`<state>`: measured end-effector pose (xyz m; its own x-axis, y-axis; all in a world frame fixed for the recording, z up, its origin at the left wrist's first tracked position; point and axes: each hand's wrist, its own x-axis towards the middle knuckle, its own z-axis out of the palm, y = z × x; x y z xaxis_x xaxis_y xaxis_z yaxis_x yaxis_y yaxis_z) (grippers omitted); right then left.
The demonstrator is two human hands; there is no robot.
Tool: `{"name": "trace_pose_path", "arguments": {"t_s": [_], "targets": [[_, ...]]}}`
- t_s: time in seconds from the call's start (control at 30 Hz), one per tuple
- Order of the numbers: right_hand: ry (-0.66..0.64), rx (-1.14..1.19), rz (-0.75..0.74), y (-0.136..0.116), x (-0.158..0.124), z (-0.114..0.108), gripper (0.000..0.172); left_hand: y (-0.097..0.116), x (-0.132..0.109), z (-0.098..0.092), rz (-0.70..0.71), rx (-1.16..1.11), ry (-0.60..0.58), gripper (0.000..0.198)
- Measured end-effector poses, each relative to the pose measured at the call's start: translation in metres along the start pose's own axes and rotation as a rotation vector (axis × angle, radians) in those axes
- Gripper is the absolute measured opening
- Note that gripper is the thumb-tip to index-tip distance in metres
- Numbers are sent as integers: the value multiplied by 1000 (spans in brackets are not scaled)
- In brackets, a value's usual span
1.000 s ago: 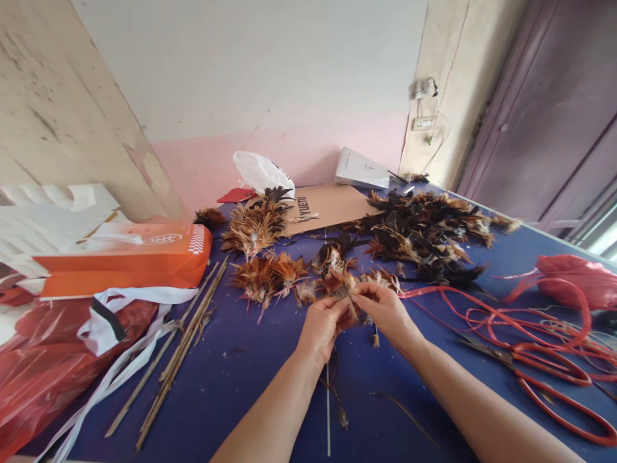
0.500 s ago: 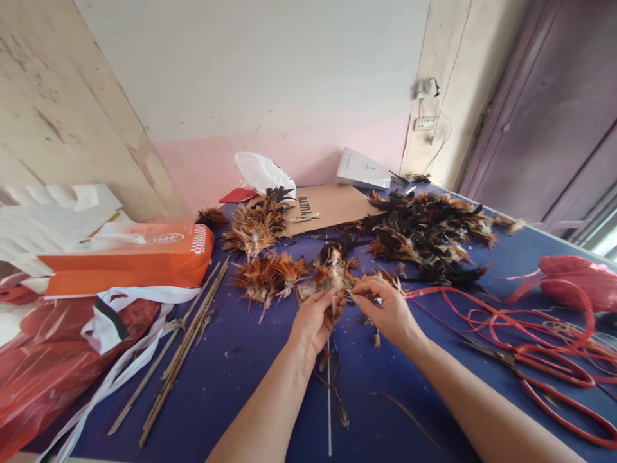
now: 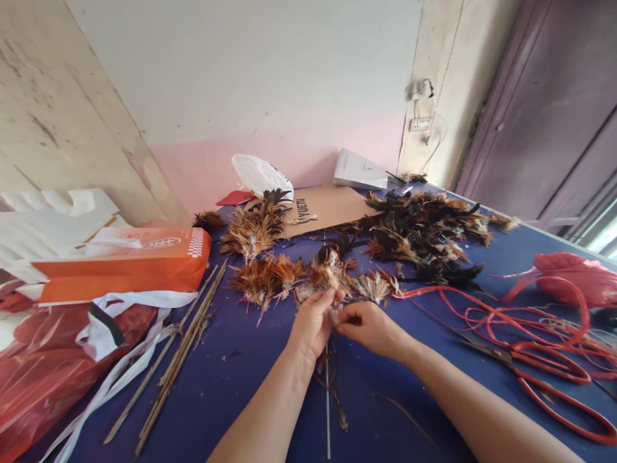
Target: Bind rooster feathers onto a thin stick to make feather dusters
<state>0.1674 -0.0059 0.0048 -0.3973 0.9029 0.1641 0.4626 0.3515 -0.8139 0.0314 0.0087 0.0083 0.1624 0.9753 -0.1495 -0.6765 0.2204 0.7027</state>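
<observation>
My left hand [image 3: 314,321] is closed round a small bunch of brown and white feathers [image 3: 326,276] that fans out above its fingers. My right hand [image 3: 367,326] pinches at the base of that bunch, its fingertips touching my left thumb. Both hands hover just above the blue table [image 3: 250,386]. More small feather bundles [image 3: 265,278] lie to the left of my hands, and another bundle [image 3: 373,286] lies just behind my right hand. A large heap of dark feathers [image 3: 427,235] covers the table farther back on the right.
Thin bamboo sticks [image 3: 178,354] lie on the left. An orange bag [image 3: 125,260] and red plastic [image 3: 43,366] sit at the left edge. Red-handled scissors [image 3: 549,379] and red cord [image 3: 506,321] lie right. A cardboard sheet [image 3: 328,202] rests at the back.
My right hand has drawn in and down to the base of the feather bunch, leaving a bundle on the table behind it. My left hand stayed almost still.
</observation>
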Motion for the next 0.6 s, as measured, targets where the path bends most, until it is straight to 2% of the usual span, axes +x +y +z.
{"name": "trace_pose_path", "arguments": {"t_s": [0.07, 0.1, 0.2, 0.27, 0.43, 0.5, 0.6], "targets": [[-143, -83, -26, 1, -3, -10, 11, 5, 1, -3, 1, -65, 8, 9], [-152, -116, -28, 1, -4, -16, 12, 7, 1, -3, -1, -83, -5, 9], [60, -109, 24, -4, -2, -29, 21, 10, -2, -2, -25, -72, -91, 9], [167, 5, 84, -10, 0, -32, 25, 9, -5, 1, -34, -32, -129, 9], [209, 402, 72, -20, 2, -30, 26, 2, -7, 5, -5, 204, -97, 14], [232, 446, 63, -20, 2, -28, 22, 0, -6, 5, 35, 319, -90, 18], [288, 387, 96, -15, 3, -27, 17, -2, -7, 5, 87, 465, -92, 20]]}}
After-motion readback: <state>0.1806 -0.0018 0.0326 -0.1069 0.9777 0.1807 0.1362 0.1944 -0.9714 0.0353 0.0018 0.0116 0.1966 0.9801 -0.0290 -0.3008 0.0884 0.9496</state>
